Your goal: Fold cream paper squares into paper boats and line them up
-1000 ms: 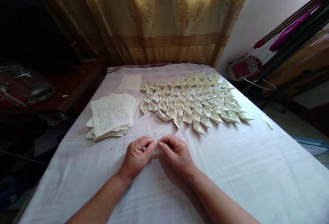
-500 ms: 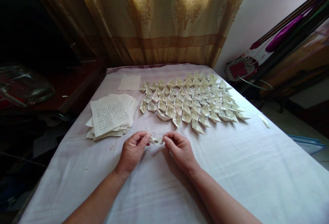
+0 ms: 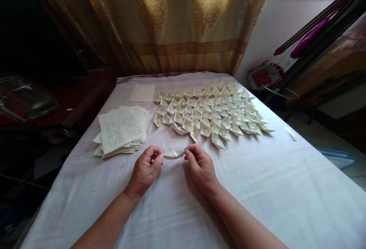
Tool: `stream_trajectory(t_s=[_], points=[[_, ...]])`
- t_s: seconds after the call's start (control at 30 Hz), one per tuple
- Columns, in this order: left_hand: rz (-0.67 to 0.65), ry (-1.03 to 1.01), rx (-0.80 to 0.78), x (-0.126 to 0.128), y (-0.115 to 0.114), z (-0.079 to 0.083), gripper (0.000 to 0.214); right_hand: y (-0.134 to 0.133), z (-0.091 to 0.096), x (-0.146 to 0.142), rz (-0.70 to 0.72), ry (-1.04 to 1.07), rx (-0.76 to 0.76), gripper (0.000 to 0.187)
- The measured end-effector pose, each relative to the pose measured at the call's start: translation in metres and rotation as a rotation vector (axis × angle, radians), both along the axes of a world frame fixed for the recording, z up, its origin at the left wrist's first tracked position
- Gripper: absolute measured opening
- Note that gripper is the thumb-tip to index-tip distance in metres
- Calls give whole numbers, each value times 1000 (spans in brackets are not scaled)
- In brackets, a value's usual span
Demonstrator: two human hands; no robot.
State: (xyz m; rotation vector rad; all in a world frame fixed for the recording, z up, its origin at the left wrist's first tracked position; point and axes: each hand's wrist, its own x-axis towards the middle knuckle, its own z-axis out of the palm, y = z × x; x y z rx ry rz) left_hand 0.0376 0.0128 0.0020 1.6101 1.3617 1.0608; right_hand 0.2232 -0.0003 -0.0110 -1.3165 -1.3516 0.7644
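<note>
A small off-white paper boat (image 3: 174,155) is stretched between my two hands, just above the cloth. My left hand (image 3: 146,168) pinches its left tip between thumb and fingers. At the opposite tip, my right hand (image 3: 201,165) grips in the same way. The boat's little peak shows in the middle of its long, low hull. Beyond my hands stand rows of folded paper boats (image 3: 206,117), set close together. To the left lies a messy stack of paper sheets (image 3: 122,131), the top one covered in handwritten characters.
A single square sheet (image 3: 142,93) lies behind the stack. The white cloth (image 3: 257,188) covers the table, with small paper scraps on it. A patterned curtain (image 3: 177,32) hangs at the back. A round bag (image 3: 264,77) is beyond the right edge.
My hands have moved slightly apart. The paper between them has opened out from a short, bunched fold into a longer boat shape. The view has shifted slightly.
</note>
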Motion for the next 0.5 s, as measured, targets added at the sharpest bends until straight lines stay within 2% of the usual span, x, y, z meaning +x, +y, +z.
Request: stream_trajectory(t_s=[0.03,0.17,0.23,0.4,0.5], points=[[-18,37,39,-1,0,1,15,-1,0,0,12,-12,9,17],[-176,166,171,-5,-3,5,33,-4,4,0,72,-104,76,15],[-228,214,200,-7,-5,7,31,-5,5,0,90,-169,131,15],[-239,300,172,-10,-7,11,25,-6,5,1,105,-302,210,15],[-310,368,260,-11,-7,14,26,-7,3,0,124,-352,251,15]])
